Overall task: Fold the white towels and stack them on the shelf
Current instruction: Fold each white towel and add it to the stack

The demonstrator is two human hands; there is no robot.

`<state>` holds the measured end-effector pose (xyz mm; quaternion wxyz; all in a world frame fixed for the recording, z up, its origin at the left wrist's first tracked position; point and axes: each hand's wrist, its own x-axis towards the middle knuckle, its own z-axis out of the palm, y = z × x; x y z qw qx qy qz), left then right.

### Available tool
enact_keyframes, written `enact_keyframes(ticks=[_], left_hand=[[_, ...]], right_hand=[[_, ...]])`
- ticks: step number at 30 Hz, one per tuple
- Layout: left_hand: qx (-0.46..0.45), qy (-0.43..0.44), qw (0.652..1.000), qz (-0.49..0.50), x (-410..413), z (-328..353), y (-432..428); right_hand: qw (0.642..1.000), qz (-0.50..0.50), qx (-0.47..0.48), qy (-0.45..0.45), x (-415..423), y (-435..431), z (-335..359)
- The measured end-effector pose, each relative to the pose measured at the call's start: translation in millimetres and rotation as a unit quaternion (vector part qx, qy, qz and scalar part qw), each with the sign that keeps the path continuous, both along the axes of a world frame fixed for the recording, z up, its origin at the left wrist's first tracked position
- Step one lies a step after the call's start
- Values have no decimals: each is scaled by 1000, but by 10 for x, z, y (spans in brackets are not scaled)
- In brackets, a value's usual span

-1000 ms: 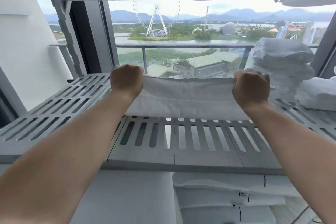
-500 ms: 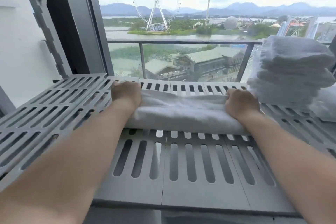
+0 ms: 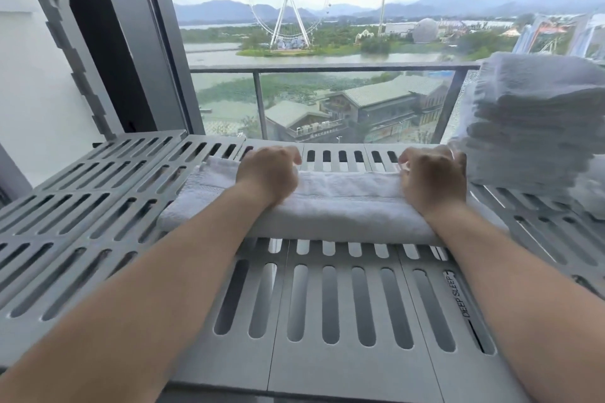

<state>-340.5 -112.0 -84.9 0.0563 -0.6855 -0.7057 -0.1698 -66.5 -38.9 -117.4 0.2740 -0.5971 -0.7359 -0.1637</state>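
1. I have the left hand [image 3: 266, 173] and the right hand [image 3: 433, 178] knuckles-up on the folded towel [image 3: 340, 206]. The fingers of both curl over its far edge and grip it. The towel lies flat across the shelf [image 3: 330, 307], toward the back, with its long side facing me.
2. My main worry is the stack of towels [image 3: 530, 127] just beside the right hand. It is tall and soft-sided, so a sideways flick of that wrist could nudge it over.
3. The thick fold may spring open on release. The left end, which pokes out past the left hand, already looks looser.
4. A dragged corner could drop into one of the shelf's slots and snag (I would lift the towel rather than slide it).
5. The towel is white looped terry with a stitched band along its length, plump and rounded at the near fold. The shelf is hard, matt grey panels pierced by long rounded slots. The stack shows the same nubbly pile, its layers sagging a little.
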Motion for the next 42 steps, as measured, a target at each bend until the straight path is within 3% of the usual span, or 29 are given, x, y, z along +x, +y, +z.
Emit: enact_keyframes(ticks=[4,8,11,15,18,25,30,37,42], left_hand=[[-96,5,995,-23,146,-89,55],[-42,-32,999,1,98,-246,71],[-5,-43,999,17,94,-259,92],[56,-13,997,58,109,-300,85],[83,8,995,58,93,-326,82],[88,34,994,47,65,-327,102],[74,32,993,82,91,-287,95],[87,90,990,65,184,-175,-14],[45,-24,997,-55,699,-9,-109]], right_hand=[[990,140,11,20,-106,-91,34],[970,237,-27,46,-243,-226,58],[966,252,-62,13,-268,-271,84],[951,223,-213,-16,-256,-306,120],[943,207,-259,-7,-201,-351,112],[990,-20,-105,94,344,-387,83],[962,-182,-174,102,571,-390,5],[958,-117,-176,191,517,-399,-50],[952,-107,-203,201,547,-322,-15]])
